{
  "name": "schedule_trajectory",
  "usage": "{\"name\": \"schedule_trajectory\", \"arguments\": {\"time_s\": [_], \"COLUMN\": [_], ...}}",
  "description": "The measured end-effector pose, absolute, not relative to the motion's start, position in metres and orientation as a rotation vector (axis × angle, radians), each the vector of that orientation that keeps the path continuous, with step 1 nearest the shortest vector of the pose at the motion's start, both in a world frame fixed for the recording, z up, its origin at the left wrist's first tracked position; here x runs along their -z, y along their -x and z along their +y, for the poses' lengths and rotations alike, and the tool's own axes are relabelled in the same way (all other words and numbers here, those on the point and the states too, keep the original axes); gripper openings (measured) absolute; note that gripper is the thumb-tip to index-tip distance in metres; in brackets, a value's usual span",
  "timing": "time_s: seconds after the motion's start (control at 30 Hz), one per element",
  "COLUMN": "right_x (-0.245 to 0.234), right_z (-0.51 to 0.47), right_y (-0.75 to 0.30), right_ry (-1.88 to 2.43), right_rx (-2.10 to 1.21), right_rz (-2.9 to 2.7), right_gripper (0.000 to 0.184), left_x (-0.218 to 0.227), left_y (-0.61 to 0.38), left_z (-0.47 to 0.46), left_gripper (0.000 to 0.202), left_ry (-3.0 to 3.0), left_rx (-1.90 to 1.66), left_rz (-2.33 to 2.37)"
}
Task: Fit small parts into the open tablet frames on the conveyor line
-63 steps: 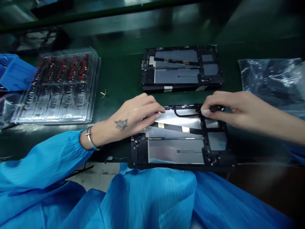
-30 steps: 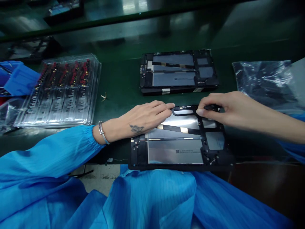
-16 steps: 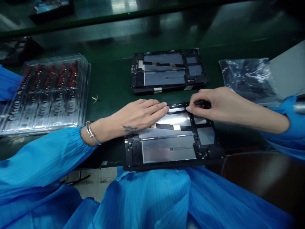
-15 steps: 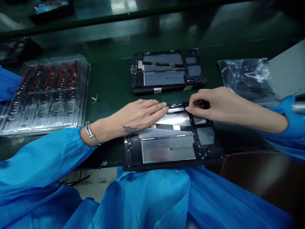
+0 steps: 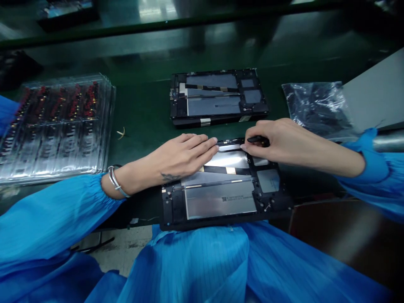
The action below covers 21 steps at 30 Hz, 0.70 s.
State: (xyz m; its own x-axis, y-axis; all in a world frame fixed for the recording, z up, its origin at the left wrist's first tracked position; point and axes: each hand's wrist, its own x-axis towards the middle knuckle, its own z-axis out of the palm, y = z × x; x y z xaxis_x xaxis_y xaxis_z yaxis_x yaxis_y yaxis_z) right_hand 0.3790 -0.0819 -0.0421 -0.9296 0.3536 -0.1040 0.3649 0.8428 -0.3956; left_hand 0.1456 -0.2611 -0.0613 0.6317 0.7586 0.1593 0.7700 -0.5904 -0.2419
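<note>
An open black tablet chassis (image 5: pixel 221 200) with silvery panels and a diagonal black ribbon lies at the near edge of the green bench. My left hand (image 5: pixel 176 160) rests flat on its upper left part, fingers stretched out together toward the top edge. My right hand (image 5: pixel 277 139) is curled at the chassis's top right corner, fingers pinched on a small black part (image 5: pixel 257 139) pressed against the frame. Both arms wear blue sleeves; a silver bangle (image 5: pixel 115 182) circles the left wrist.
A second open chassis (image 5: pixel 217 97) lies farther back on the bench. A stack of clear blister trays (image 5: pixel 57 126) with red and black parts sits at the left. A crinkled plastic bag (image 5: pixel 318 109) of dark parts lies at the right, beside a grey slab (image 5: pixel 375 92).
My left fingers have slid from the silvery panel's edge up toward the top rim. My right hand keeps its pinch at the top right corner. The view has drifted right.
</note>
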Motion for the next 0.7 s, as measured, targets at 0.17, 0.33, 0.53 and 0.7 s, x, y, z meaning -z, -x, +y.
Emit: {"name": "schedule_trajectory", "arguments": {"time_s": [0.17,0.33,0.53,0.7], "right_x": [0.043,0.043,0.045,0.047], "right_z": [-0.082,-0.082,-0.083,-0.079], "right_y": [-0.378,-0.375,-0.374,-0.373], "right_ry": [-0.600,-0.626,-0.628,-0.582], "right_rx": [0.654,0.640,0.646,0.631], "right_rz": [2.988,2.971,2.977,3.015], "right_gripper": [0.033,0.028,0.028,0.027], "left_x": [0.059,0.057,0.053,0.051], "left_y": [-0.147,-0.150,-0.158,-0.166], "left_z": [-0.262,-0.258,-0.249,-0.240], "left_gripper": [0.040,0.040,0.041,0.041], "left_ry": [2.537,2.506,2.502,2.511], "left_rx": [0.023,-0.011,-0.131,-0.173], "left_rz": [-1.208,-1.173,-1.236,-1.272]}}
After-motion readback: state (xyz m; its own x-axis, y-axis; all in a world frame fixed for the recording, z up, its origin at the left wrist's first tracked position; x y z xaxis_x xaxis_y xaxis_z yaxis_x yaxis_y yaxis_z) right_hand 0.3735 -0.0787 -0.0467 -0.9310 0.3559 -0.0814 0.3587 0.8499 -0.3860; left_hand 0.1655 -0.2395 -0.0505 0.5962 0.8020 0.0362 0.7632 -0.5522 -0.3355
